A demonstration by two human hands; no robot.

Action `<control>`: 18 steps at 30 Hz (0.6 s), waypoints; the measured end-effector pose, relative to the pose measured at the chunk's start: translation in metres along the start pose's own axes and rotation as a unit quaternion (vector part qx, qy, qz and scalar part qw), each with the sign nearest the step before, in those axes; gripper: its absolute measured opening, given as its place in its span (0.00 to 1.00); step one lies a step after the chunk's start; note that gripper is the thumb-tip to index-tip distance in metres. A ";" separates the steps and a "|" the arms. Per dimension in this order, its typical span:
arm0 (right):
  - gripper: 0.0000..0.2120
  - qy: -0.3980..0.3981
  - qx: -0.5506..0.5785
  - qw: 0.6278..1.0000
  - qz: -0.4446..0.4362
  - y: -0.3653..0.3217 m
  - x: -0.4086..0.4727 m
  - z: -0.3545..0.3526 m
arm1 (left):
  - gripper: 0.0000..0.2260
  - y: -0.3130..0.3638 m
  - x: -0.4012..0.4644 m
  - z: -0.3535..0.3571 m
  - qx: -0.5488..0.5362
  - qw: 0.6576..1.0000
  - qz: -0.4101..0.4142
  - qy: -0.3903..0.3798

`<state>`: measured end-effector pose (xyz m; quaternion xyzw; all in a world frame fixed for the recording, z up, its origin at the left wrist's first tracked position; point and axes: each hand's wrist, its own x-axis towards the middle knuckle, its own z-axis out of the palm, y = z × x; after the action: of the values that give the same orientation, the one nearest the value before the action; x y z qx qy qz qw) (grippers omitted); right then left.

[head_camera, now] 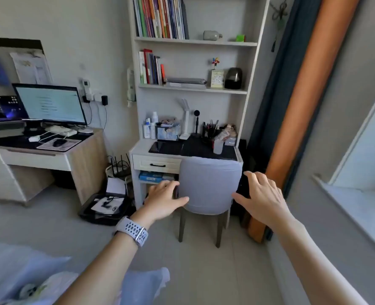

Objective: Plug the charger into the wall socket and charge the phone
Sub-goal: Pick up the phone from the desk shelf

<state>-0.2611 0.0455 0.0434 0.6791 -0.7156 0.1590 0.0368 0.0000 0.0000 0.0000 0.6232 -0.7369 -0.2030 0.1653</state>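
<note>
My left hand (164,200), with a white watch on the wrist, and my right hand (262,198) reach forward on either side of a grey chair (208,186); both are empty with fingers spread. A dark phone (158,146) lies flat on the black mat of the white desk (141,148). On the left wall a wall socket (94,96) carries plugs, and a black adapter (104,100) with a hanging cord sits beside it. A white charger (34,138) with a white cable lies on the wooden computer desk (87,150).
The grey chair is pushed in at the white desk, blocking its front. Bottles, a tissue box, a lamp and pen cups crowd the desk's back. A router and an open black box (103,208) sit on the floor to the left. Monitors (50,104) stand on the wooden desk. A window ledge runs along the right.
</note>
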 end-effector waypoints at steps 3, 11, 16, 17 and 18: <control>0.34 -0.001 0.033 0.999 -0.001 -0.017 0.045 0.020 | 0.31 -0.031 0.045 -0.011 0.084 0.996 -0.029 0.021; 0.31 -0.059 0.073 0.995 -0.021 -0.033 0.173 0.074 | 0.25 -0.082 0.164 -0.017 0.061 0.994 -0.076 0.049; 0.28 -0.092 0.092 0.991 -0.045 -0.030 0.279 0.141 | 0.22 -0.113 0.255 0.007 0.067 0.987 -0.136 0.044; 0.28 -0.102 0.098 0.989 -0.049 -0.030 0.302 0.156 | 0.22 -0.119 0.274 0.012 0.074 0.986 -0.146 0.033; 0.27 -0.119 0.103 0.986 -0.052 -0.030 0.325 0.170 | 0.23 -0.125 0.294 0.016 0.074 0.984 -0.163 0.020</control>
<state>-0.2284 -0.3147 -0.0249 0.7300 -0.6580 0.1477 -0.1109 0.0495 -0.3058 -0.0796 0.7493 -0.6353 -0.1597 0.0977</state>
